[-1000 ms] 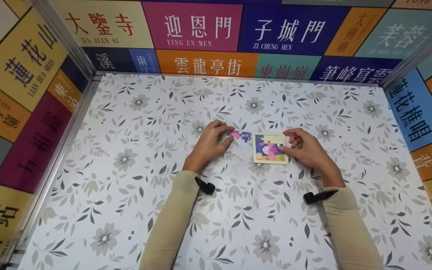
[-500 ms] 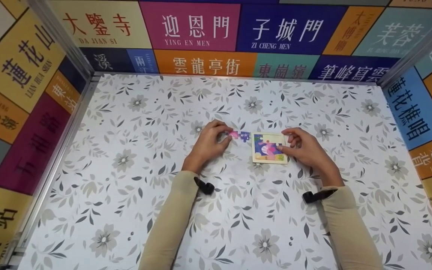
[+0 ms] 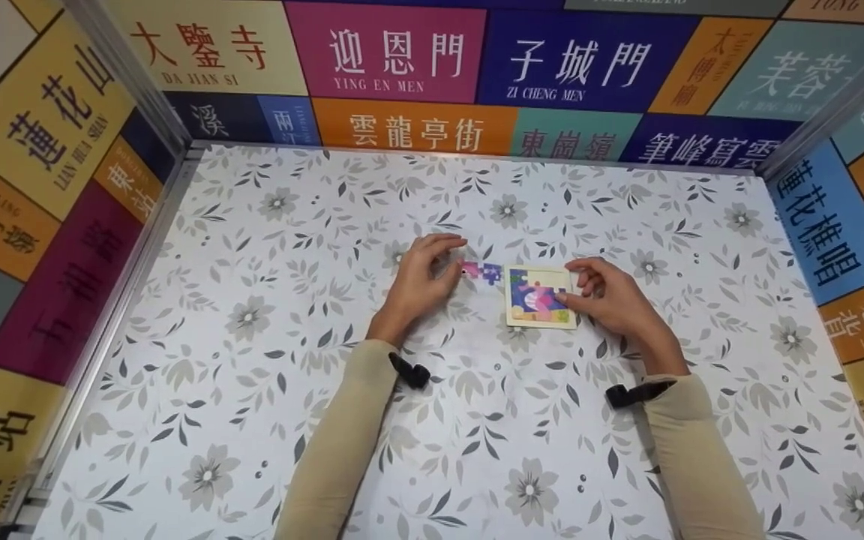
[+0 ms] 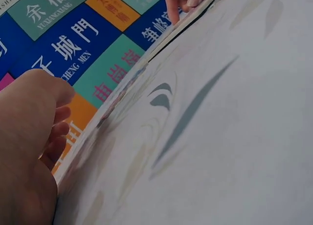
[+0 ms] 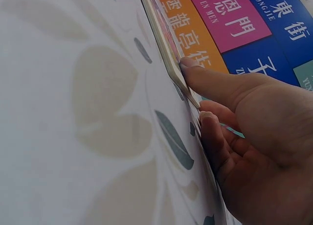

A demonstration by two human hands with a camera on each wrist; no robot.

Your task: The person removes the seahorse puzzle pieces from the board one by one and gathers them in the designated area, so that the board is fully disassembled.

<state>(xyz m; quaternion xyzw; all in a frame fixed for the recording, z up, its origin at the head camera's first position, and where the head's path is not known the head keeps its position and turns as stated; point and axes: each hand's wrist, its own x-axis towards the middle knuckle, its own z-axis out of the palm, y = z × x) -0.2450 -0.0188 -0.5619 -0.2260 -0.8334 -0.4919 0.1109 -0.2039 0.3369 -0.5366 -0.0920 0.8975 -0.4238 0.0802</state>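
A small square jigsaw puzzle board (image 3: 541,324) with a pale frame lies on the floral cloth. Several pieces fill it with a pink, blue and orange picture, while its upper right part shows bare backing. My right hand (image 3: 612,296) grips the board's right side, thumb on top and fingers curled by the edge, as the right wrist view (image 5: 259,122) also shows. Left of the board lie a purple puzzle piece (image 3: 491,273) and a pink puzzle piece (image 3: 470,268). Beside the pink one is my left hand (image 3: 426,277), thumb and forefinger spread apart and holding nothing.
White cloth (image 3: 432,450) with grey flowers and leaves covers the table. Panels (image 3: 387,56) with coloured blocks and large characters stand along the back and both sides. A black strap (image 3: 411,370) sits on each wrist.
My left hand's fingers have lifted and spread away from the pink puzzle piece, which stays on the cloth. My right hand and the board have hardly moved.
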